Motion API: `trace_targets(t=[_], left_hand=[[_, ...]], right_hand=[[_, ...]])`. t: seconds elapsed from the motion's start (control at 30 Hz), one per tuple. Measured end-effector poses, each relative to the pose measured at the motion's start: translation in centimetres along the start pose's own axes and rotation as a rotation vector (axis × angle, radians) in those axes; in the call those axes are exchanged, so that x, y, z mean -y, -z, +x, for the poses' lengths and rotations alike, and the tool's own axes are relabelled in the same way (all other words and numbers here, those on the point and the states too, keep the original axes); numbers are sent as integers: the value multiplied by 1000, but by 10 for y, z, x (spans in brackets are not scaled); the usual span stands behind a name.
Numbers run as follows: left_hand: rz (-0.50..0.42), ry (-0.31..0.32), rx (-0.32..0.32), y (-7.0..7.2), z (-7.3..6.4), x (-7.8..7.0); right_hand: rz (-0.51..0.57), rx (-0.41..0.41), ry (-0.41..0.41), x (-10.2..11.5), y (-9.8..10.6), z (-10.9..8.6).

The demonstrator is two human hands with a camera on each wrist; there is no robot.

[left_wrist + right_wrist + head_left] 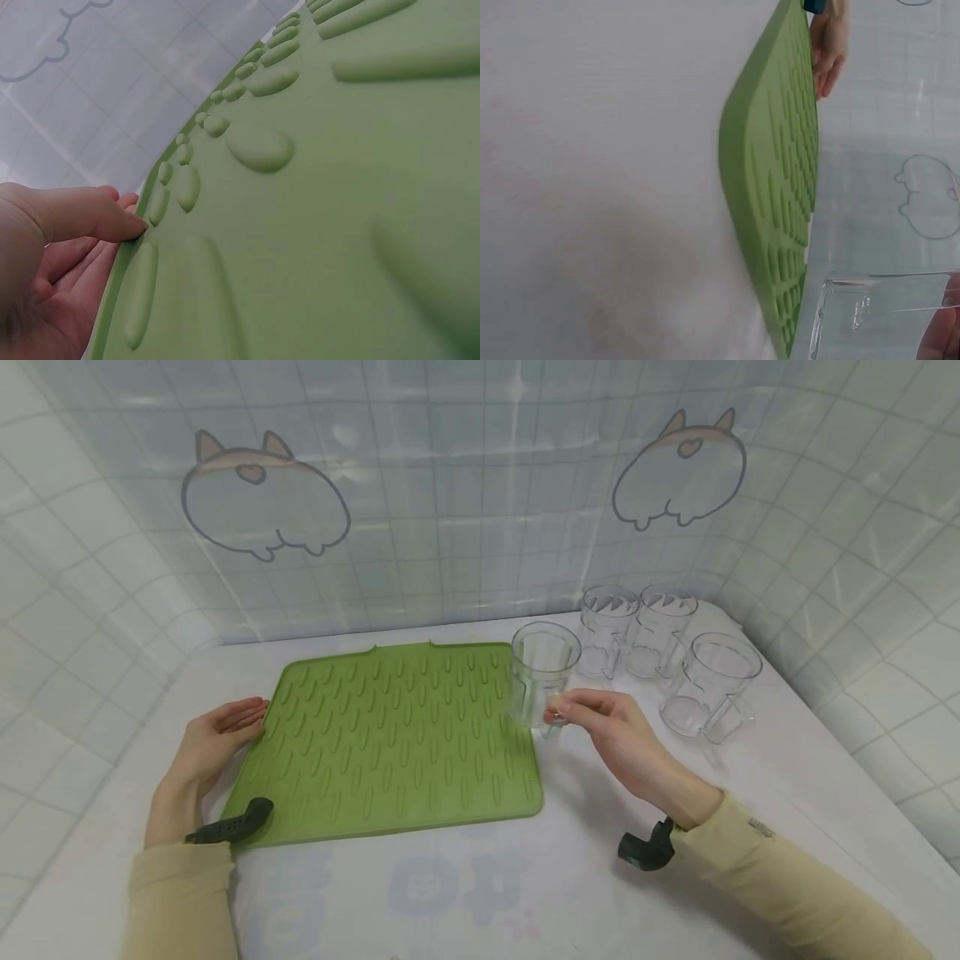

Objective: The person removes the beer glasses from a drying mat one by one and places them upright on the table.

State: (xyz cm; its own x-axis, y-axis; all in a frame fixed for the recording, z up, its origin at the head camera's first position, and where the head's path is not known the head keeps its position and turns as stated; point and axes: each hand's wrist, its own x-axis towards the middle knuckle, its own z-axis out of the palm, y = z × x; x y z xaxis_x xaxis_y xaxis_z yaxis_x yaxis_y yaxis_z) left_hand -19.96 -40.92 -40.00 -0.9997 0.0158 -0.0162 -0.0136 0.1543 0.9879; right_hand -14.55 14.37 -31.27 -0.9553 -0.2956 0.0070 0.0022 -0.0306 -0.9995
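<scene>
A green ridged drying mat (pixel 397 743) lies flat on the white table. At its left edge is my left hand (pixel 217 739). In the left wrist view the thumb (pixel 112 217) lies on the mat's rim (pixel 120 262), with the fingers on the outer side, their tips partly hidden. My right hand (pixel 618 735) pinches a clear mug (pixel 543 672) low on its handle side. That mug stands upright over the mat's right edge; whether it touches the mat I cannot tell. In the right wrist view only the mug's lower part (pixel 862 319) shows, beside some fingertips (pixel 941 330).
Three more clear mugs stand upright to the right: one at the back (pixel 607 631), another beside it (pixel 660 631), and one nearer (pixel 708 685). Behind the table rises a tiled-pattern backdrop (pixel 465 527) with cartoon drawings. Both wrists carry dark camera mounts.
</scene>
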Motion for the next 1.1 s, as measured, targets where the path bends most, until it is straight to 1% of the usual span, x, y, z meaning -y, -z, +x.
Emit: trace_targets(t=[0.1,0.37,0.77,0.93,1.1], left_hand=[[-19,-6,3,0,0,0],[-28,-6,1,-1,0,1],[-38,-3,-13,-1,-1,2],[-11,8,-29,-2,0,2],[7,6,-32,-3,0,1]], right_hand=[[-3,-12,-3,-1,4,-3],[-19,-53,-27,-7,18,-9],[-13,-81,-1,-14,35,-17],[-9,-119,-18,-16,43,-22],[-21,-145,-41,-18,50,-28]])
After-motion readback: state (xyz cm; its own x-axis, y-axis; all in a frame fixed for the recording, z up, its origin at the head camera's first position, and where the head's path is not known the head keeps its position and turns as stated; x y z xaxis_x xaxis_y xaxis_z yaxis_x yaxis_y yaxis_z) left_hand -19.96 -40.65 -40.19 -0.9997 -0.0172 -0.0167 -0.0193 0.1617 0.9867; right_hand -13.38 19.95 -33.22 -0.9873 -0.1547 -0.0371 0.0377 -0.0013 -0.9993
